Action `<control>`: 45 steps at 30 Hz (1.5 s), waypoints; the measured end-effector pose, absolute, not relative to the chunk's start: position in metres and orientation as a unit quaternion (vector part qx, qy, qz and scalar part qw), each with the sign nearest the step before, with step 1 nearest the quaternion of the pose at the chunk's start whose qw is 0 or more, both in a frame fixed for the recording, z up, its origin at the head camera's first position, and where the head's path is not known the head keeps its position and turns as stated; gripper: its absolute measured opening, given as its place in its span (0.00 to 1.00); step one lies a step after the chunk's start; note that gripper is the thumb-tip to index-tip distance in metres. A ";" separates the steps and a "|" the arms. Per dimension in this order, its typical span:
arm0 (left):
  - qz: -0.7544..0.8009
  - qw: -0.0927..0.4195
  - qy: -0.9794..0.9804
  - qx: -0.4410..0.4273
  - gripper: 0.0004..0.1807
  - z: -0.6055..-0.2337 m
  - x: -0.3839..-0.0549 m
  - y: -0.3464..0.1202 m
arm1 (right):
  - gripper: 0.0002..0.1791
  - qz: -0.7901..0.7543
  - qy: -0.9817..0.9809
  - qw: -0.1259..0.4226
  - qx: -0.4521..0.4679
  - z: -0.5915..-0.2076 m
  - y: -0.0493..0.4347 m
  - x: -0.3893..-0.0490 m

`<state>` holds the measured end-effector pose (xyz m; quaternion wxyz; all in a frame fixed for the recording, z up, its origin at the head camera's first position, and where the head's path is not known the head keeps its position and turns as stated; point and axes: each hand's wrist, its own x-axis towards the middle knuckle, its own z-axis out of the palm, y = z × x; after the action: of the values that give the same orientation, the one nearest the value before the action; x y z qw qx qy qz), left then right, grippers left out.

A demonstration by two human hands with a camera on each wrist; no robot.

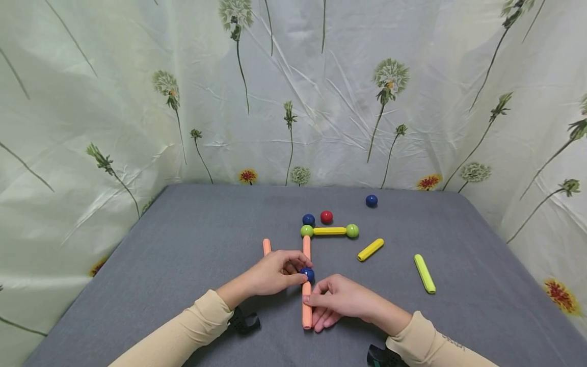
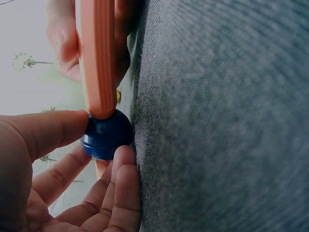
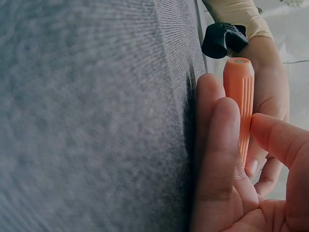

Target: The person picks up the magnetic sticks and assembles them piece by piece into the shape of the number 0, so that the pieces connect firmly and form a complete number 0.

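My left hand (image 1: 278, 272) pinches a blue ball (image 2: 107, 135) between thumb and fingers, low over the grey cloth. Between the thumb and fingers of my right hand (image 1: 341, 300) is an orange stick (image 1: 307, 311), ridged and with a hollow end (image 3: 239, 61). Its far end meets the blue ball in the left wrist view. On the ball's far side another orange stick (image 1: 307, 246) runs up to a green ball (image 1: 307, 231). From there a yellow stick (image 1: 330, 231) leads to a second green ball (image 1: 352, 230).
Behind the left hand lies an orange stick (image 1: 267, 246), partly hidden. A blue ball (image 1: 309, 219) and a red ball (image 1: 326, 217) sit beyond the joined pieces; another blue ball (image 1: 371, 201) is farther back. To the right lie a yellow stick (image 1: 370, 250) and a yellow-green stick (image 1: 424, 274).
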<state>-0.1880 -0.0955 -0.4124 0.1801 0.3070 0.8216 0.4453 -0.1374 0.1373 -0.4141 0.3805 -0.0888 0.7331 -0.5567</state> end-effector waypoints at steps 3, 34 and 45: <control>0.445 0.178 0.823 0.307 0.11 -0.413 -0.188 -0.096 | 0.16 -0.558 0.733 0.376 -0.096 -0.413 0.137 -0.137; 0.445 0.181 0.823 0.303 0.12 -0.413 -0.188 -0.095 | 0.15 -0.485 0.799 0.315 -0.164 -0.390 0.150 -0.153; 0.455 0.187 0.819 0.295 0.13 -0.413 -0.188 -0.096 | 0.12 -0.412 0.871 0.183 -0.195 -0.358 0.165 -0.187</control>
<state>-0.1876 -0.0956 -0.4127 0.1872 0.2948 0.8191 0.4551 -0.1870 0.1647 -0.3576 0.1832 -0.1947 0.8712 -0.4117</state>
